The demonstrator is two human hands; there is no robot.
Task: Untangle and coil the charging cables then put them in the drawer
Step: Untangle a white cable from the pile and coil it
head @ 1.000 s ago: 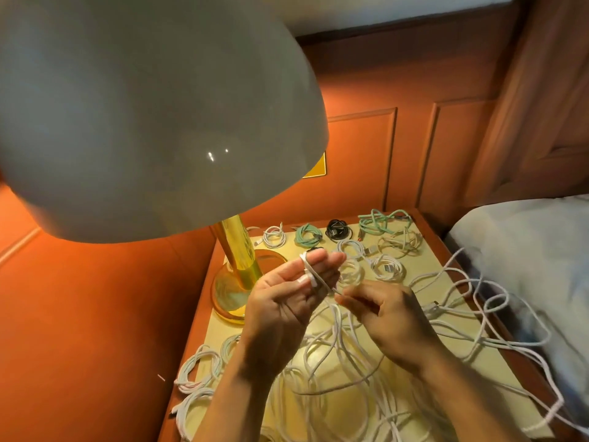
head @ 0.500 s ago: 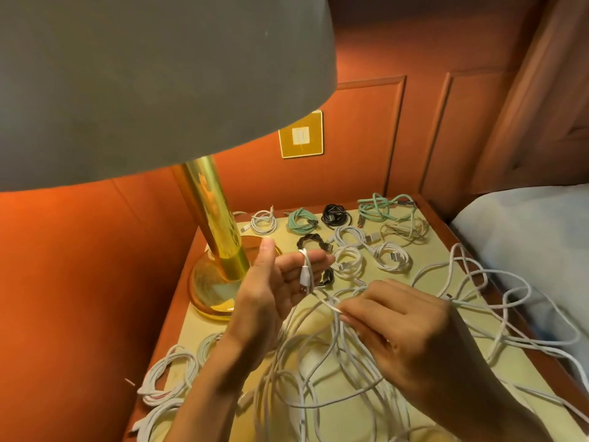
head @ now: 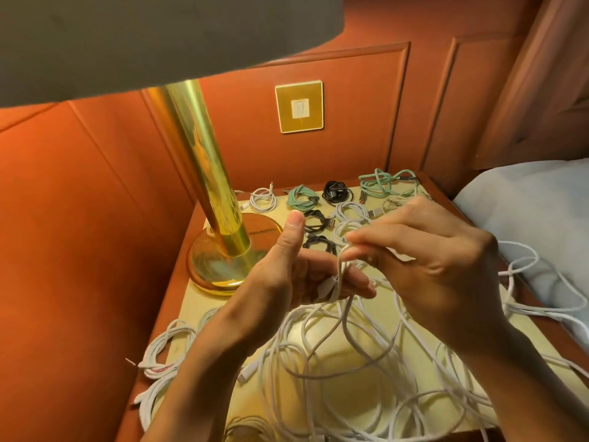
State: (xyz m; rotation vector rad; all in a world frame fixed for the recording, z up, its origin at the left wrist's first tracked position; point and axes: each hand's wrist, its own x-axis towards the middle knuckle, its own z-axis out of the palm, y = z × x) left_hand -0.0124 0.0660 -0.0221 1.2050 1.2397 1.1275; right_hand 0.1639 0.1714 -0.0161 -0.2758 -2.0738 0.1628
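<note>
We look down on a cream-topped wooden nightstand (head: 204, 303) set against an orange panelled wall (head: 350, 122) bearing a square gold switch plate (head: 299, 106). A brass-stemmed lamp (head: 204, 173) stands at its left, and pale bedding (head: 535, 212) lies to the right. Small coiled cables in white, mint and black (head: 301, 199) line the back edge. A loose tangle of white cables (head: 350, 365) covers the front. Our left hand (head: 296, 275) is spread, thumb up, with a thin white charging cable (head: 340, 275) looped over its straight fingers. Our right hand (head: 430, 260) pinches that cable just above them.
</note>
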